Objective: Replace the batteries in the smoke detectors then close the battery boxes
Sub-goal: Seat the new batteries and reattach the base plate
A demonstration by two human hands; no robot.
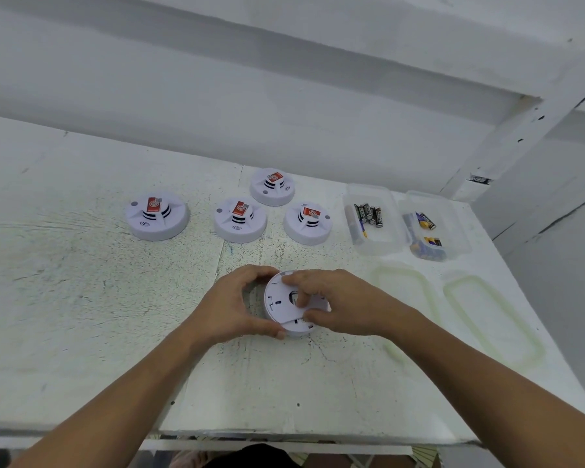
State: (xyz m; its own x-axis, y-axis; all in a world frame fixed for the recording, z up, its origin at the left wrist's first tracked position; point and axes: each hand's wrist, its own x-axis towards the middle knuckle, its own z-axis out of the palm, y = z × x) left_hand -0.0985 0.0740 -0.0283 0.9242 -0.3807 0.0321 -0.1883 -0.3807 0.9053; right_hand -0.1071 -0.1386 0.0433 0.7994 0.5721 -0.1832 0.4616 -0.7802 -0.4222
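The person stands at the near edge of a scuffed white table [115, 298] with both forearms reaching over it. One smoke detector [279, 300] is held back side up, near the table's middle and slightly toward the near edge. The left hand [240, 302] is curled round the unit's left rim, with the fingers over the far edge and the thumb on the near edge. The right hand [338, 302] covers the right side of the unit, its fingers bent down onto the back plate and its thumb on the near rim. Whether the fingertips grip a cover or only press the plate cannot be told. Four further detectors lie face up farther back, each with a red label on top: one to the left [157, 214], one at centre [239, 219], one behind it [272, 186] and one to the right [308, 222]. Right of these stand two clear, lidless containers, close together. The left container [385, 244] holds dark batteries [368, 214]. The right container [453, 214] holds yellow-and-black batteries [428, 221]. Two translucent lids lie flat on the table nearer the person, one [407, 292] beside the right hand and one [493, 319] farther right.
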